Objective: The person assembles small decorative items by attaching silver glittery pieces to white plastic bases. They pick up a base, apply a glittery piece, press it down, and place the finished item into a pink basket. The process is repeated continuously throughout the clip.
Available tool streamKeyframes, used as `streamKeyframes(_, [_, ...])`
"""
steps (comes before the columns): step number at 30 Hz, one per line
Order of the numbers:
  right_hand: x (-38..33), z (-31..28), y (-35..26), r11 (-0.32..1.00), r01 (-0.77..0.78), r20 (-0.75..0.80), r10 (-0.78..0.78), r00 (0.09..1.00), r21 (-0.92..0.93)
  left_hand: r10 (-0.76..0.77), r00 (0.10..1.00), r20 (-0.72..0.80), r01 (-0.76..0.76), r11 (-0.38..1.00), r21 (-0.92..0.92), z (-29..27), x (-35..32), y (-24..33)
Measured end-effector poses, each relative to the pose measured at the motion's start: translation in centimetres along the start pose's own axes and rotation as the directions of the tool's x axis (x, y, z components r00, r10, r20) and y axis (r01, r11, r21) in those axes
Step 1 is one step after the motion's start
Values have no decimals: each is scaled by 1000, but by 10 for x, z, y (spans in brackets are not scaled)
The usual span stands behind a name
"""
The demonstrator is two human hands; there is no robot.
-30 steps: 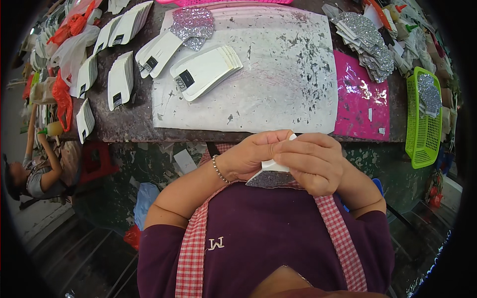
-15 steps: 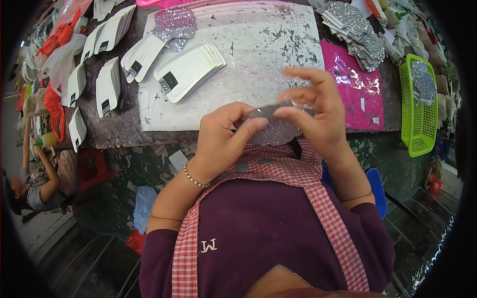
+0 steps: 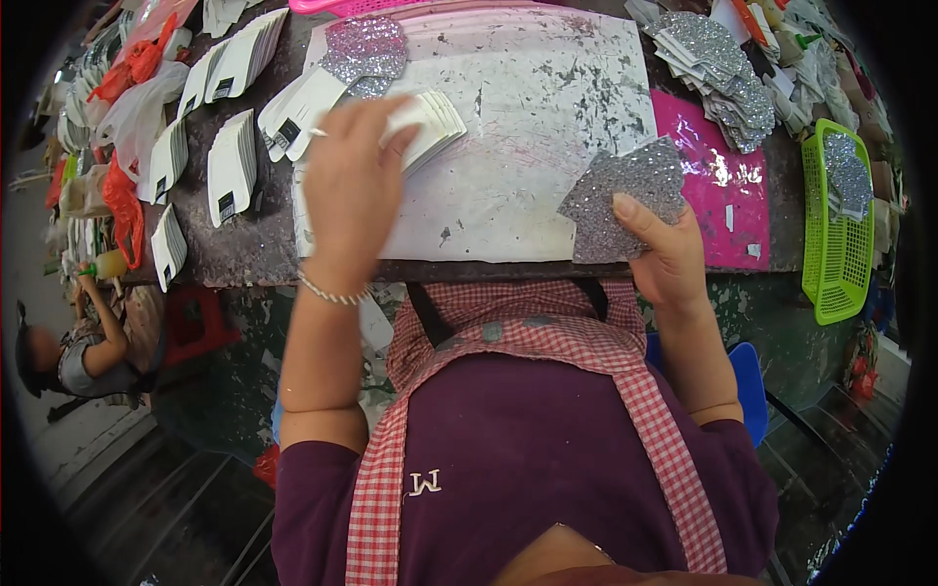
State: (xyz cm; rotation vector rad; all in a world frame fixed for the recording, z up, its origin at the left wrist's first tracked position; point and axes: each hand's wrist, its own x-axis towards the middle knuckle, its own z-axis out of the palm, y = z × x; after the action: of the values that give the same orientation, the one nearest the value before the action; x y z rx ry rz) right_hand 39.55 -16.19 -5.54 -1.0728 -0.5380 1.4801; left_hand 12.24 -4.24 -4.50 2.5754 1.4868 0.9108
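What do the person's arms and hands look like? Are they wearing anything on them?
The sleeves are short and dark purple. The left hand and right hand wear no gloves. The left arm has a pale, beaded-looking bracelet at the wrist; the right arm shows none.

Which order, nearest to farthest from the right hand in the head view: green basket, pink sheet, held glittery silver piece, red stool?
1. Held glittery silver piece: in the right hand.
2. Pink sheet: on the table, right.
3. Green basket: far right.
4. Red stool: far left.
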Motion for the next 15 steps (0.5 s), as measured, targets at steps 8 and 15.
streamKeyframes(8, [4,-5,7,999,16,-42,-18,999,-49,-4,994,108,-14,986,165,7,-5,-33])
streamKeyframes(15, [6,-7,2,995,44,-58,-49,997,-85,-109,952,286,113,994,1,1,4,-35])
